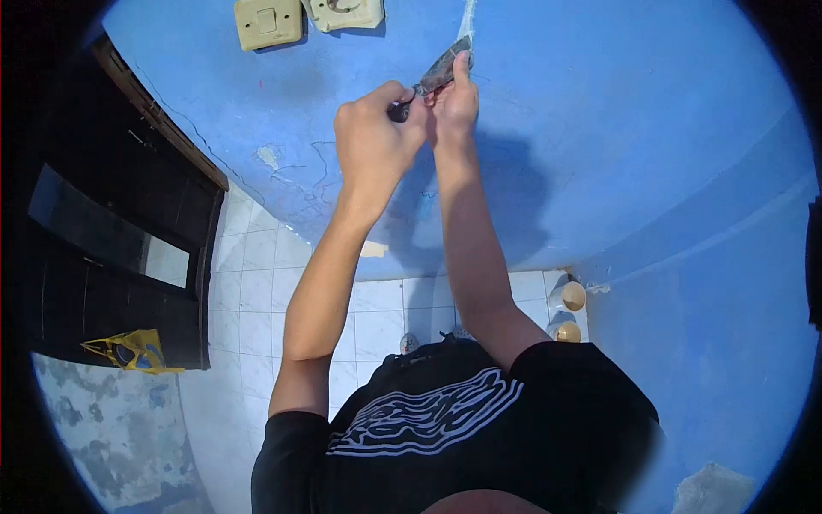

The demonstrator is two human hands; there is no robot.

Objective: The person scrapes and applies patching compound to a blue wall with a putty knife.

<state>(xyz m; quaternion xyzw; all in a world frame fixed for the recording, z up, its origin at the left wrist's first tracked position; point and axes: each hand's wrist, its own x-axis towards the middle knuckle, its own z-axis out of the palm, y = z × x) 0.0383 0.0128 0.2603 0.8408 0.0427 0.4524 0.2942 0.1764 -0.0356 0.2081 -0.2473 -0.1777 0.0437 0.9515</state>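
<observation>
Against the blue wall [342,214], a scraper-like tool [446,68] with a dark handle and a flat, stained metal blade is held up at the top centre. My left hand [377,128] is closed around the handle. My right hand [455,98] grips the blade, its thumb stretched along the blade's face and its other fingers behind it. The blade's tip meets the lower end of a whitish strip [468,19] on the wall. Part of the handle is hidden by my left hand.
A cream switch [268,23] and a cream socket [344,10] are at the upper left. A dark door [111,197] with a yellow bag [137,351] stands left. Two containers [572,296] sit on the white tiled floor [257,295] by the right wall.
</observation>
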